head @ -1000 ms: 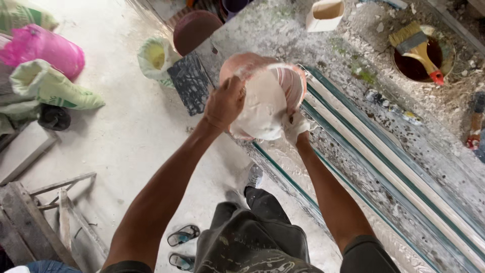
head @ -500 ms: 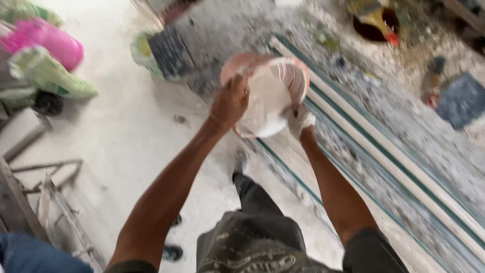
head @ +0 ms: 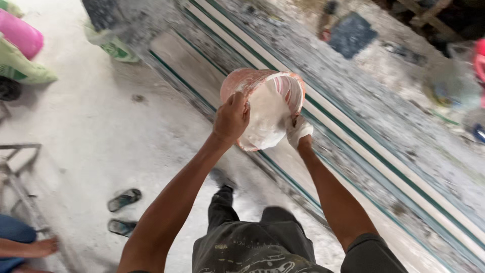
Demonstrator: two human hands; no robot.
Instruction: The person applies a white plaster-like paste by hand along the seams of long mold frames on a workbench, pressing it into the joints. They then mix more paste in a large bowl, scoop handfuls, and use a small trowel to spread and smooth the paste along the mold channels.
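Note:
I hold a pink plastic bucket (head: 262, 101), smeared inside with white paste, tilted toward me at chest height. My left hand (head: 231, 117) grips its near left rim. My right hand (head: 299, 130), coated in white paste, is at the lower right rim, fingers inside the bucket; its grip is partly hidden. Below the bucket runs a long mould bench (head: 384, 167) with white and green strips, lying diagonally from upper left to lower right.
A pair of sandals (head: 121, 212) lies on the white dusty floor at lower left. Pink and green sacks (head: 22, 50) sit at the far left. A metal frame (head: 20, 172) stands at left. Another person's foot (head: 35, 247) shows at the bottom left corner.
The view has swung right along the bench; the brush tub at upper right left the frame. The bucket stays in both hands, tilted about the same.

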